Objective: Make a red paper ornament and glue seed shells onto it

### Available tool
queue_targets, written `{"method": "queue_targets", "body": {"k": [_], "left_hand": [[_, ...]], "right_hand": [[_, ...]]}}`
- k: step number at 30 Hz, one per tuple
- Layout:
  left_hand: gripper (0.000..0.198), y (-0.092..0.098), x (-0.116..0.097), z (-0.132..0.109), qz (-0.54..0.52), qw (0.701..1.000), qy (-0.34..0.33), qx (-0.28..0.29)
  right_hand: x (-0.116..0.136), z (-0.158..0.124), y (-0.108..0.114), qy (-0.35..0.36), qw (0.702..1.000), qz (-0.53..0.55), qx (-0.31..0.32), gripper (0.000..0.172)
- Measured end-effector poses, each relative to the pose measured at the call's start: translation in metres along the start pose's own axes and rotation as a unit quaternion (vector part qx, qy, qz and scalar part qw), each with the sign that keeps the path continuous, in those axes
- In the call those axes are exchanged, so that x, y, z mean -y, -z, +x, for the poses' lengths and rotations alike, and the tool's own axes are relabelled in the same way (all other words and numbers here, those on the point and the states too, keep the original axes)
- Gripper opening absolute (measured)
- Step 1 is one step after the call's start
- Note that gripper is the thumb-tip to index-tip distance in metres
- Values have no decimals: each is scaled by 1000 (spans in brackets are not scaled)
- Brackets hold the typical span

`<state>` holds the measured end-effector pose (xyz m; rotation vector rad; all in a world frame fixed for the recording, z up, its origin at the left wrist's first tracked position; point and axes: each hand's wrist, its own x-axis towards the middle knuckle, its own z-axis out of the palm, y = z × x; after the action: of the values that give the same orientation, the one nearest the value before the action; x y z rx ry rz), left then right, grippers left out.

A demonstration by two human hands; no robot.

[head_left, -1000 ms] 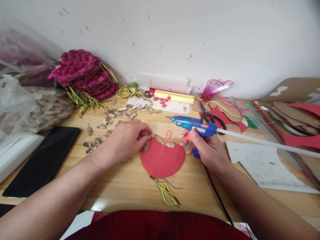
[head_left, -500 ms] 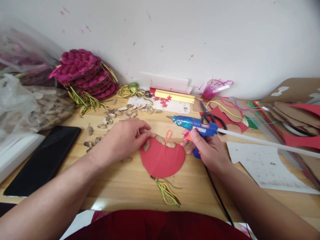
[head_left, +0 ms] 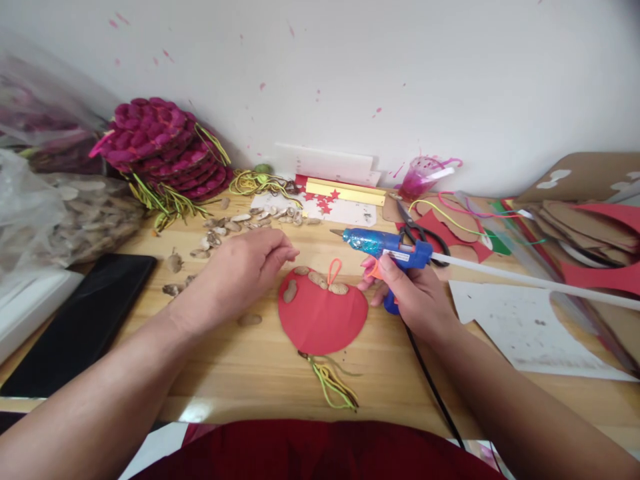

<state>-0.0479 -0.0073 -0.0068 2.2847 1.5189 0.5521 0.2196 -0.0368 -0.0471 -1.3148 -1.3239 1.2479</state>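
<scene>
A rounded red card piece [head_left: 323,320] lies on the table, with peanut shells [head_left: 317,280] along its upper edge, an orange loop [head_left: 335,270] at the top and a yellow-green string tassel [head_left: 334,385] below. My left hand [head_left: 250,270] hovers at its upper left, apart from it, fingers curled together; nothing shows between the fingertips. In my right hand [head_left: 417,297] is a blue glue gun [head_left: 373,244], its nozzle pointing left above the card and a long white glue stick [head_left: 505,275] running out of its back. One finger is at the orange trigger.
Loose peanut shells [head_left: 240,223] lie behind my left hand, near a stack of magenta shell-covered discs [head_left: 155,143]. A black phone-like slab [head_left: 83,320] and a bag of shells [head_left: 90,217] are left. Right are scissors [head_left: 417,233], paper [head_left: 525,327] and card scraps. A black cord [head_left: 433,380] trails down.
My left hand has lifted off the card's upper left edge and drawn back slightly, uncovering a peanut shell there. My right hand keeps the glue gun almost in place; the view shifts slightly.
</scene>
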Motion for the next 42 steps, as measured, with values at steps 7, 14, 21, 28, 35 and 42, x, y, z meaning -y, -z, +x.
{"method": "queue_targets", "body": {"k": [7, 14, 21, 28, 35, 42], "left_hand": [[41, -1, -2, 0, 26, 1000, -2, 1], [32, -1, -1, 1, -2, 1000, 12, 8], [25, -2, -1, 2, -7, 1000, 3, -20], [43, 0, -1, 1, 23, 1000, -9, -12], [15, -9, 8, -1, -5, 995, -95, 11], [18, -21, 17, -4, 47, 985, -165, -10]], "right_hand": [[2, 2, -1, -17, 999, 31, -7, 50], [5, 2, -2, -25, 999, 34, -15, 53], [4, 2, -2, -25, 999, 34, -16, 54], [3, 2, -2, -23, 999, 35, -14, 51], [4, 1, -1, -28, 999, 32, -12, 52], [5, 2, -2, -25, 999, 18, -13, 54]]}}
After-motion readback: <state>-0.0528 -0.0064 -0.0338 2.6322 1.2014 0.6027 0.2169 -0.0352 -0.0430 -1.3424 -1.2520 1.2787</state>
